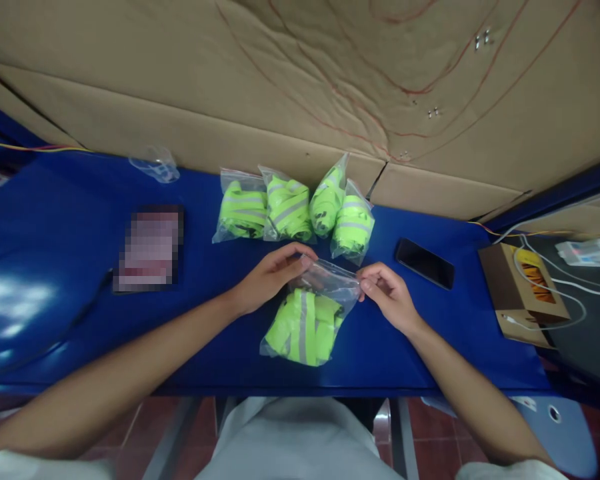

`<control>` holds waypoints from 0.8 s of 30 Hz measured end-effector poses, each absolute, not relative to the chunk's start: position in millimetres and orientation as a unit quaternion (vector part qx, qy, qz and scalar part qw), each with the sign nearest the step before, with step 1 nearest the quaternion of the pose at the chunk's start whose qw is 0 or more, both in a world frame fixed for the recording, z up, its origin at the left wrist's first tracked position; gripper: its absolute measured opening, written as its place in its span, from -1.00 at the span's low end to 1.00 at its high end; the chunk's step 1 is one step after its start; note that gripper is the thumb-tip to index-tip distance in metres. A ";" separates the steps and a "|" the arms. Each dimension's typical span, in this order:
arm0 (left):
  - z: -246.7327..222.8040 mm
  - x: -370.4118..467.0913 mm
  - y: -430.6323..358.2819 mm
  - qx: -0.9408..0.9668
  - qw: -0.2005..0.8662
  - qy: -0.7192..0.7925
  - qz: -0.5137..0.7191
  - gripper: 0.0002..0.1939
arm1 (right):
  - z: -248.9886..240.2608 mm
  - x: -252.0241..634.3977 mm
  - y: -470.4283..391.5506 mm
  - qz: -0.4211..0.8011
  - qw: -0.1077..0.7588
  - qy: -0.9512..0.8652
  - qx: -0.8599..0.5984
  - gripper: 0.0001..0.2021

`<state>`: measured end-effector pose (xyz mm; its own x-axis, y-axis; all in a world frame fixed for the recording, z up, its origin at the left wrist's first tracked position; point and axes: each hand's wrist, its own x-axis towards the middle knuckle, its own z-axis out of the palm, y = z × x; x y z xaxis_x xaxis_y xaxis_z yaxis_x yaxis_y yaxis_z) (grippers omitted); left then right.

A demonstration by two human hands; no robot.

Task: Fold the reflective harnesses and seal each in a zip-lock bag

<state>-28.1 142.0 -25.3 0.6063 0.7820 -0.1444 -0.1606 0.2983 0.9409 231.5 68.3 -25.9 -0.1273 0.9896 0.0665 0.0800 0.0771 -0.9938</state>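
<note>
A clear zip-lock bag lies near the front of the blue table, its zip edge toward the back. Inside it is a folded neon-yellow reflective strap with grey stripes. My left hand pinches the bag's top left corner between thumb and fingers. At the top right corner, my right hand is closed on the same edge. Just beyond my hands stand several similar bags of neon straps, among them a left-end bag and a right-end bag.
A black phone lies right of the bags. Farther right are a cardboard box and white cables. A blurred-out flat item and crumpled clear plastic lie left. Cardboard panels rise behind the table.
</note>
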 end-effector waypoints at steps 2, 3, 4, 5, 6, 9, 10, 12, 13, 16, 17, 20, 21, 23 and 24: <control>-24.6 -26.6 139.8 0.493 0.750 0.309 0.314 -0.65 | -23.8 229.1 67.3 0.499 0.477 -0.548 -0.471 -0.79; -24.0 -26.0 138.9 0.487 0.753 0.311 0.315 -0.63 | -22.7 227.7 66.6 0.502 0.483 -0.539 -0.474 -0.79; -23.3 -25.5 138.1 0.481 0.754 0.315 0.317 -0.60 | -21.9 226.2 66.0 0.503 0.489 -0.531 -0.475 -0.79; -22.6 -25.0 137.7 0.475 0.754 0.322 0.320 -0.55 | -21.2 224.7 65.5 0.503 0.497 -0.525 -0.474 -0.79; -21.9 -24.7 137.5 0.469 0.753 0.330 0.321 -0.49 | -20.8 223.5 65.2 0.503 0.505 -0.519 -0.471 -0.79; -21.1 -23.9 137.3 0.459 0.748 0.366 0.309 -0.39 | -20.7 221.5 65.4 0.503 0.525 -0.507 -0.463 -0.75; -21.4 -23.7 137.0 0.461 0.743 0.379 0.304 -0.44 | -20.9 221.5 65.6 0.500 0.527 -0.506 -0.465 -0.73; -22.7 -23.2 135.2 0.467 0.730 0.395 0.306 -0.55 | -21.2 222.0 66.1 0.488 0.524 -0.506 -0.482 -0.71; -23.4 -22.8 133.8 0.468 0.725 0.396 0.314 -0.57 | -21.4 222.3 66.3 0.481 0.521 -0.505 -0.492 -0.70; -25.0 -21.5 128.7 0.455 0.727 0.381 0.344 -0.61 | -21.3 223.0 67.1 0.474 0.516 -0.498 -0.512 -0.69; -25.3 -21.2 127.3 0.451 0.730 0.376 0.350 -0.61 | -21.1 223.4 67.4 0.478 0.512 -0.494 -0.514 -0.68; -25.8 -20.7 125.0 0.458 0.726 0.367 0.359 -0.60 | -20.5 226.0 68.0 0.515 0.475 -0.482 -0.527 -0.66; -25.9 -20.9 124.9 0.465 0.722 0.366 0.360 -0.59 | -20.2 227.4 67.9 0.530 0.455 -0.478 -0.533 -0.68; -26.1 -21.5 125.3 0.472 0.717 0.365 0.359 -0.57 | -19.1 230.5 67.5 0.553 0.419 -0.473 -0.543 -0.71; -26.1 -21.8 125.6 0.471 0.718 0.364 0.360 -0.56 | -18.4 231.9 67.2 0.558 0.408 -0.472 -0.547 -0.69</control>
<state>-21.8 125.6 -26.1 0.4752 0.8607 -0.1830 -0.1739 0.2958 0.9393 231.9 67.2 -18.4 -0.0681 0.9719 -0.2255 0.0611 -0.2215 -0.9732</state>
